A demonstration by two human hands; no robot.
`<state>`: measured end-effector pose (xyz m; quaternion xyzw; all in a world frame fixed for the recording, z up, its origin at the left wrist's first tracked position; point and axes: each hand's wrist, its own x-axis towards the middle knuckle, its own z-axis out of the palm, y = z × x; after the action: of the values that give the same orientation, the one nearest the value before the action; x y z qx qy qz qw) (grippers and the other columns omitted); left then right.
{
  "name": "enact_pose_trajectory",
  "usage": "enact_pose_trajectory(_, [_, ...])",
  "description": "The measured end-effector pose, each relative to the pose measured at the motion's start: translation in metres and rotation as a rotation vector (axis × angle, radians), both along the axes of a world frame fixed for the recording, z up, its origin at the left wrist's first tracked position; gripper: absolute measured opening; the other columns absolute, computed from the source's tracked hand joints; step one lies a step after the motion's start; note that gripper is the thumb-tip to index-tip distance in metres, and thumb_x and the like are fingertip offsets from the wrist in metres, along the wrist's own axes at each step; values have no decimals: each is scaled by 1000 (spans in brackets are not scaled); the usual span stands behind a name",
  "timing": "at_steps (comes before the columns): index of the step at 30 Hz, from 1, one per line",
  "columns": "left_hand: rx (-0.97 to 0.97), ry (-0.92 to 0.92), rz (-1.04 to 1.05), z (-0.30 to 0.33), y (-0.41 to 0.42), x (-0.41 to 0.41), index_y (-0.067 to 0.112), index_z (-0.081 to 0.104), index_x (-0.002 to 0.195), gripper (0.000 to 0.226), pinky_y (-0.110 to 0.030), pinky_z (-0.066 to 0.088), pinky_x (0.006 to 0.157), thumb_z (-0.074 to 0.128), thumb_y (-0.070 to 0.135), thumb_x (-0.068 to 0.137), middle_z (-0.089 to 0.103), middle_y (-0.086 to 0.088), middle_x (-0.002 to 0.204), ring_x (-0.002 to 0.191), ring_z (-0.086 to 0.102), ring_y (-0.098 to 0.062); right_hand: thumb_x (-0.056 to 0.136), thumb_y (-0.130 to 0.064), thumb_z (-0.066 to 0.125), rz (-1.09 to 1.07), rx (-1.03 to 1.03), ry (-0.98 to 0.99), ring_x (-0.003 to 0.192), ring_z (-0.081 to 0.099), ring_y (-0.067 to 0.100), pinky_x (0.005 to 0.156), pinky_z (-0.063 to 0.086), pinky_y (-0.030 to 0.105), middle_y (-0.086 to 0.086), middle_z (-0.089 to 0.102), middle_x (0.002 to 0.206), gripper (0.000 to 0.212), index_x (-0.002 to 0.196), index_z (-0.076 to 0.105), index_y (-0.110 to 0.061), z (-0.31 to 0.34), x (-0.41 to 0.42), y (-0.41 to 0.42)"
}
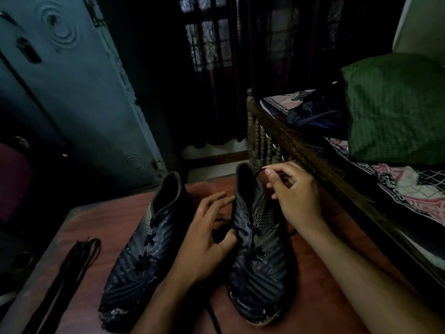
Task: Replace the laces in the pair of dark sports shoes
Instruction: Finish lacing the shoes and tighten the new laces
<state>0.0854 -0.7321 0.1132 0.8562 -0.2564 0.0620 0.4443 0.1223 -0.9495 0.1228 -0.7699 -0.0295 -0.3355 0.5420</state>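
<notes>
Pulling the old lace (258,173) up from the collar of the right-hand shoe (257,239), my right hand (297,196) pinches the dark loop between thumb and fingertips, while my left hand (204,233) steadies that shoe's inner side, thumb and fingers curled against the upper. Both dark sports shoes stand side by side on the reddish table (101,227); the left-hand shoe (144,247) looks fully laced. A bundle of spare laces (72,268) lies untouched near the table's left edge. I judge the job barely begun: unlacing first, then both shoes to rethread.
</notes>
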Motion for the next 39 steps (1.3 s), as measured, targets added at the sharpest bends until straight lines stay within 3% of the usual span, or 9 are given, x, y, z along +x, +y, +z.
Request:
enact_pose_trajectory(7, [110, -93, 119, 8, 2, -6, 31, 65, 104, 10, -33, 52, 66, 68, 29, 94, 66, 13, 89, 73, 63, -8, 91, -13, 71, 16, -253, -9, 100, 60, 4, 90, 43, 11, -7, 63, 102, 14, 103, 76, -16, -5, 1, -3])
enact_pose_trajectory(12, [253, -73, 87, 22, 20, -20, 34, 71, 92, 11, -36, 55, 70, 66, 29, 99, 70, 22, 85, 77, 67, -2, 85, -16, 58, 9, -377, -159, 91, 54, 13, 84, 45, 25, -5, 60, 90, 14, 85, 72, -16, 4, -8, 0])
enact_pose_trajectory(16, [391, -10, 133, 41, 43, -48, 36, 67, 88, 16, -37, 55, 63, 60, 42, 101, 68, 20, 74, 65, 64, 1, 80, -16, 57, 263, -359, 3, 64, 59, 11, 59, 49, 37, -6, 62, 67, 10, 72, 62, -16, 12, -15, -2])
enact_pose_trajectory(21, [648, -48, 228, 74, 68, -73, 34, 63, 89, 20, -31, 48, 63, 53, 45, 101, 63, 23, 72, 70, 63, -1, 81, -13, 72, 363, -370, 130, 68, 61, 1, 59, 40, 8, -9, 67, 79, 7, 85, 74, -19, 11, -15, 1])
enact_pose_trajectory(26, [263, 146, 248, 107, 66, -85, 22, 66, 76, 29, -33, 44, 61, 60, 43, 95, 58, 8, 64, 59, 54, -9, 87, -21, 72, 344, -454, 160, 80, 58, 6, 71, 37, 4, -9, 58, 99, 23, 109, 74, -14, -3, -18, 22])
enact_pose_trajectory(31, [-204, 319, 150, 142, 36, -105, 6, 74, 88, 29, -32, 52, 73, 61, 31, 94, 64, -3, 96, 87, 60, -16, 93, -30, 62, 330, -524, 225, 113, 56, 18, 101, 46, 35, -2, 58, 123, 33, 124, 68, -19, -5, -21, 27])
enact_pose_trajectory(33, [-336, 334, 110, 156, 23, -110, 5, 76, 98, 27, -30, 54, 76, 63, 28, 94, 63, -7, 97, 88, 61, -17, 93, -28, 61, 343, -511, 225, 112, 56, 17, 100, 46, 35, -2, 58, 124, 32, 123, 68, -20, -4, -21, 26])
enact_pose_trajectory(36, [-398, 256, 33, 170, 9, -109, 12, 78, 85, 20, -39, 50, 90, 68, 27, 92, 66, -13, 117, 100, 60, -21, 91, -23, 61, 325, -432, 152, 97, 60, 15, 90, 51, 35, -8, 58, 108, 22, 112, 71, -22, -4, -20, 26])
enact_pose_trajectory(39, [-439, 207, -50, 177, -2, -101, -2, 69, 86, 26, -38, 47, 90, 61, 21, 95, 68, -13, 123, 109, 59, -22, 89, -23, 59, 272, -320, 76, 79, 60, 12, 75, 54, 38, -15, 55, 91, 13, 96, 69, -28, -1, -22, 21])
